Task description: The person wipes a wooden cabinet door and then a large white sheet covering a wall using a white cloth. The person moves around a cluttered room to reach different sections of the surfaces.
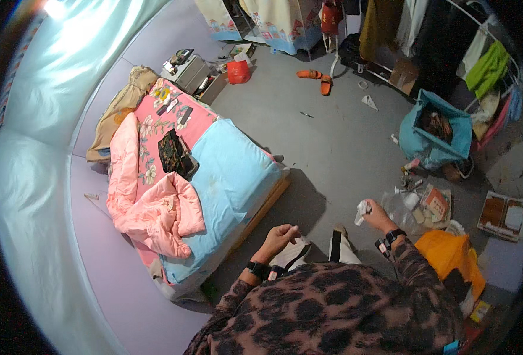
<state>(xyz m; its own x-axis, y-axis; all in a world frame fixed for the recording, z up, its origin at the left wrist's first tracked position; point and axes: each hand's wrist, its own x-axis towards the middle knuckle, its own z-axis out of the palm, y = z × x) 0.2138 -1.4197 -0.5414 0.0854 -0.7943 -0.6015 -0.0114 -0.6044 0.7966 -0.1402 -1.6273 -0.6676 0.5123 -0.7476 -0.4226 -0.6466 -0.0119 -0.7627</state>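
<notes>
A crumpled white tissue (360, 213) is pinched in the fingers of my right hand (376, 216), held over the grey floor beside a clear plastic bag (397, 211). My left hand (280, 239) hangs in front of my body, to the right of the bed's corner, its fingers curled in with no object visible in them. Below it are my legs in white trousers with black stripes (336, 246). A light blue sheet (230, 164) covers the near part of the bed. Bunched on the bed is a pink quilt (168, 213), with folded dark clothing (176, 153) above it.
On the floor at right stand a teal fabric bag (434, 151), an orange cloth or bag (450, 255) and a partitioned box (504, 215). Orange slippers (326, 85), a pen (306, 114) and a white scrap (369, 102) lie farther off. A clothes rack (381, 71) lines the far right.
</notes>
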